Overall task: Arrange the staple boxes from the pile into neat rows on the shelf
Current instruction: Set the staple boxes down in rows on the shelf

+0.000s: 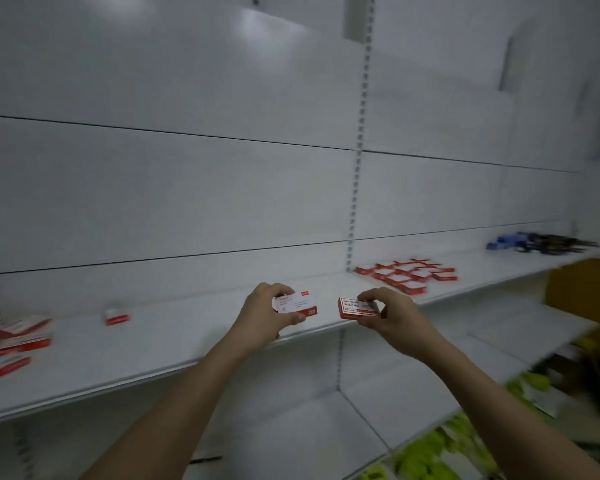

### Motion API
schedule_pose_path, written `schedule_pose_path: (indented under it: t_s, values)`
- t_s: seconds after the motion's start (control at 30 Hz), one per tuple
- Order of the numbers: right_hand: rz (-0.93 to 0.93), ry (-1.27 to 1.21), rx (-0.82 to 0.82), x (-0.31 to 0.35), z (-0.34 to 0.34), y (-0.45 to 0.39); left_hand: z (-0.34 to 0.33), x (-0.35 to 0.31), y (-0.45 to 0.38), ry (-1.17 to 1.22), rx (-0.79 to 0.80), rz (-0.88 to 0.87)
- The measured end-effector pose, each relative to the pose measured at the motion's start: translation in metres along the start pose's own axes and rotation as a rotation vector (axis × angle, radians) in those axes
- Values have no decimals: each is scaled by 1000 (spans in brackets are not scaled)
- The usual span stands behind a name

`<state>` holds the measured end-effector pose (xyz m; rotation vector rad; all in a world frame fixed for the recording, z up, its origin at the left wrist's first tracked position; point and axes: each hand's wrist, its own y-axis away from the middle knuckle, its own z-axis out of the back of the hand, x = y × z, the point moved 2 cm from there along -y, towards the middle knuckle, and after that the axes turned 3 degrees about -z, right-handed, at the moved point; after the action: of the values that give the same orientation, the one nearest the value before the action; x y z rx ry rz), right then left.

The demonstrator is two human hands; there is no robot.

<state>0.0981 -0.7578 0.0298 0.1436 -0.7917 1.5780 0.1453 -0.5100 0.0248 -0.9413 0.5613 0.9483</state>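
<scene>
Two staple boxes are held above the front edge of a white shelf (194, 344). The left hand (264, 317) is curled around one box (297, 304), thumb beneath and fingers over the top, the printed white face turned toward the camera. The right hand (390, 315) pinches a second box (355, 308) by its right end, its red side facing forward. The two held boxes are near each other but apart, and neither touches the shelf.

A loose pile of boxes (14, 336) is seen at the far left of the shelf, blurred by motion. A single box (116, 317) lies alone between the pile and the left hand. Rows of boxes (407, 275) are laid flat on the shelf beyond the right hand, just right of the slotted upright (355, 188).

Blue and dark items (537, 242), too blurred to identify, lie further right on the shelf. A brown carton (582, 282) is seen at the right edge, and yellow-green packs (426, 452) fill the lower shelf. Nothing stands between the hands and the rows.
</scene>
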Motion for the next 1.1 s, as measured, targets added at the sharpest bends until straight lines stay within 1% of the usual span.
schedule_pose_path:
  t_s: [0.17, 0.3, 0.43, 0.6, 0.73, 0.83, 0.93, 1.1]
  values:
    - [-101, 77, -39, -85, 70, 27, -108, -45, -20, -2, 80, -68]
    - [-177, 123, -75, -145, 109, 34, -177, -69, -41, -47, 133, -92]
    - [-233, 135, -106, -197, 127, 27, -235, -82, -73, -52, 166, -93]
    - [-261, 178, -80, -263, 139, -6, -304, -86, -129, -31, 162, -109]
    - [-268, 208, -74, -318, 159, -47, -350, -82, -176, 16, 167, -93]
    - [-257, 218, -74, -356, 178, -84, -374, -79, -212, -22, 185, -91]
    - [-253, 190, -82, -390, 185, -121, -391, -80, -246, -156, 173, -111]
    - [-213, 150, -52, -436, 172, -176, -416, -85, -285, -354, 173, -88]
